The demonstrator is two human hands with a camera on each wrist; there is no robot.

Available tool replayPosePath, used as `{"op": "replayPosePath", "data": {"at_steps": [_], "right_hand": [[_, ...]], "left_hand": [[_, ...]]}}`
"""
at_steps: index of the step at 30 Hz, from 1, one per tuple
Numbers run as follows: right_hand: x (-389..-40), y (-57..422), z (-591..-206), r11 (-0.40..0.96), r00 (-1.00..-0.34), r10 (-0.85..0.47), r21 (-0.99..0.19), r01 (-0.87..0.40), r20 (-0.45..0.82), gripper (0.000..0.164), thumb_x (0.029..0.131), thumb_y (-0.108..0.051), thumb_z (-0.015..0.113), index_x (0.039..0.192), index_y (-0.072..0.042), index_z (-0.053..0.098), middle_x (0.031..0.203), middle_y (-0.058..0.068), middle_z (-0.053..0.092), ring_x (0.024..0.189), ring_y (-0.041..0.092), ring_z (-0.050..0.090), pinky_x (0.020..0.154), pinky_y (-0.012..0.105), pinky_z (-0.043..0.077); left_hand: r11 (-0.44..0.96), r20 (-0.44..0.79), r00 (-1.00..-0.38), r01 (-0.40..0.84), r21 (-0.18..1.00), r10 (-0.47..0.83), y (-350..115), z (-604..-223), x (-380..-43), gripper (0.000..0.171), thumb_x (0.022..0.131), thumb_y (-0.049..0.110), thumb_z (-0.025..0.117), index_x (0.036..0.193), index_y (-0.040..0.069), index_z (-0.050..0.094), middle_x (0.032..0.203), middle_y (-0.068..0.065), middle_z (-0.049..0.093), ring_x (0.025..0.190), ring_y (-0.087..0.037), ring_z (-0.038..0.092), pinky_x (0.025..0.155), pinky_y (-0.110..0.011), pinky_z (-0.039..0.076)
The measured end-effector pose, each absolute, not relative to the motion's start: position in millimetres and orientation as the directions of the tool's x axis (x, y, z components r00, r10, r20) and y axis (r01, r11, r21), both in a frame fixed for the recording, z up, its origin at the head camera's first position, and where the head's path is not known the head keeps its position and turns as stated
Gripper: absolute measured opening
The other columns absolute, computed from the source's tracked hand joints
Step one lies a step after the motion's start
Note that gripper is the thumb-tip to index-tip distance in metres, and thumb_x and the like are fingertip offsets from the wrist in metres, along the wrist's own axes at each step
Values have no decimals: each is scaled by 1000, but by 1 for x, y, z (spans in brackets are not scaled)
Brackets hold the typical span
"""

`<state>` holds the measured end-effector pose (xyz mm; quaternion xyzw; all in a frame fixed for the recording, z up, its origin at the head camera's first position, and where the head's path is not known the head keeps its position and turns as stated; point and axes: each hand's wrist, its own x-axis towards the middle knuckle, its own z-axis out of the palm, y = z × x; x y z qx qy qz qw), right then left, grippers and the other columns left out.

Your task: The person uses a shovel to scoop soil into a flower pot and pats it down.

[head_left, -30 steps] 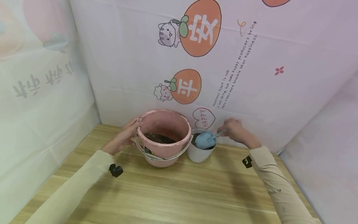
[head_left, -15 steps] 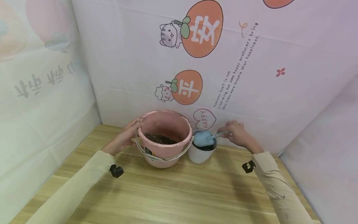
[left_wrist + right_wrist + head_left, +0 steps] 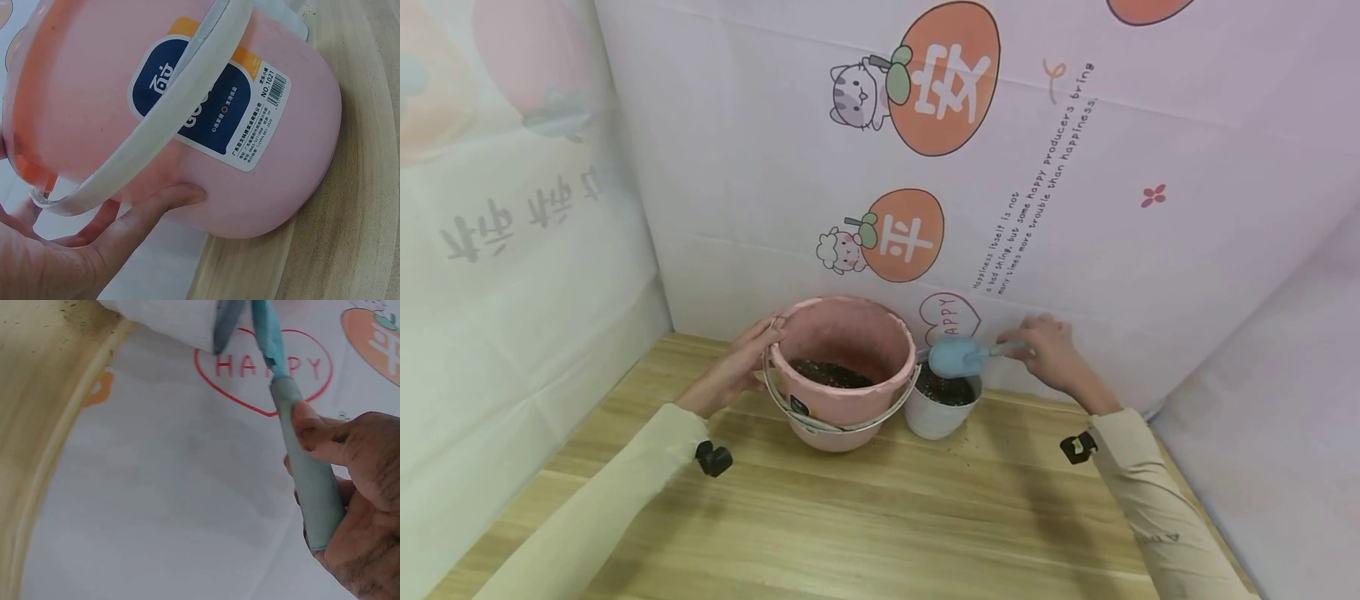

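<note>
My left hand [image 3: 739,367] holds the side of a pink bucket [image 3: 831,410], fingers up at the rim and thumb [image 3: 178,197] flat against the outer wall. Dark soil [image 3: 831,373] lies inside the bucket, whose white handle [image 3: 159,134] hangs down its front. In my right hand [image 3: 1047,350] is a small blue hand trowel [image 3: 957,357], its grey-green grip [image 3: 306,469] wrapped by the fingers and thumb. The trowel's blade hovers over a white pot [image 3: 936,419] with dark soil in it. Dirt smudges the right thumb and palm in the right wrist view.
Bucket and pot stand side by side at the back of a wooden table [image 3: 880,517], close to a printed cloth backdrop [image 3: 760,167]. Soil crumbs [image 3: 94,315] lie beside the pot. White cloth [image 3: 1285,375] also encloses the sides.
My right hand has risen slightly and shifted right with the trowel, lifting the blade off the pot's soil and showing more of it. The left hand stays on the bucket.
</note>
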<state>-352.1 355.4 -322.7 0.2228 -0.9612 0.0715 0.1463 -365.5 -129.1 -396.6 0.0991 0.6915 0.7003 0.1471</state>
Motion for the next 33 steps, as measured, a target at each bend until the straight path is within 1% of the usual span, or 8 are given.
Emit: {"op": "replayPosePath", "data": {"at_steps": [5, 10, 17, 22, 26, 28, 31, 33], "right_hand": [[-345, 349, -308, 892, -797, -392, -22, -451, 459, 18, 96, -5, 71, 113, -4, 77, 98, 16, 60, 93, 33, 40, 83, 56, 24], [-341, 336, -297, 870, -667, -430, 83, -486, 608, 15, 94, -4, 73, 109, -2, 76, 96, 16, 56, 92, 34, 40, 85, 59, 26], [-342, 304, -281, 840, -551, -526, 293, -456, 649, 14, 96, -7, 70, 110, -3, 73, 96, 19, 57, 94, 40, 47, 86, 60, 35], [-347, 287, -277, 783, -471, -611, 399, -477, 636, 20, 94, 4, 67, 111, -6, 69, 101, 19, 58, 98, 40, 51, 89, 60, 37], [-348, 273, -274, 745, -448, -657, 434, -507, 606, 28, 92, 9, 65, 113, -9, 66, 103, 17, 56, 102, 38, 49, 95, 60, 36], [-347, 266, -271, 729, -454, -679, 454, -513, 577, 33, 91, 11, 65, 116, -10, 65, 104, 16, 55, 103, 36, 48, 98, 59, 36], [-347, 255, -269, 700, -476, -714, 496, -514, 514, 48, 85, 19, 60, 121, -12, 66, 108, 15, 56, 106, 34, 48, 100, 57, 36], [-347, 248, -268, 675, -491, -737, 537, -505, 464, 50, 85, 18, 63, 124, -13, 66, 111, 14, 56, 107, 33, 47, 101, 55, 36]], "left_hand": [[1, -52, -935, -56, 998, 350, -129, -396, -366, 73, 109, 43, 47, 170, 31, 10, 175, -17, 10, 151, -48, 26, 94, -61, 54], [7, -60, -934, -62, 998, 353, -129, -396, -366, 74, 108, 44, 48, 170, 33, 9, 175, -17, 9, 153, -48, 24, 100, -65, 49], [-5, -41, -931, -46, 999, 363, -133, -398, -364, 71, 111, 44, 44, 170, 31, 8, 175, -16, 12, 148, -45, 28, 88, -49, 54], [6, -48, -931, -50, 999, 361, -133, -399, -363, 70, 111, 43, 44, 170, 31, 8, 175, -15, 13, 149, -45, 29, 94, -55, 53], [11, -54, -932, -53, 999, 359, -132, -399, -365, 70, 111, 42, 44, 170, 30, 9, 174, -16, 13, 150, -47, 28, 97, -60, 52], [11, -54, -932, -54, 998, 359, -132, -399, -365, 70, 111, 42, 44, 170, 30, 9, 174, -17, 13, 150, -47, 27, 97, -61, 52], [10, -54, -932, -54, 998, 359, -131, -397, -365, 70, 111, 41, 44, 170, 30, 9, 174, -17, 13, 150, -47, 28, 96, -59, 52], [8, -56, -931, -57, 998, 360, -131, -397, -364, 70, 111, 41, 44, 170, 30, 10, 174, -17, 14, 149, -47, 29, 94, -57, 53]]}}
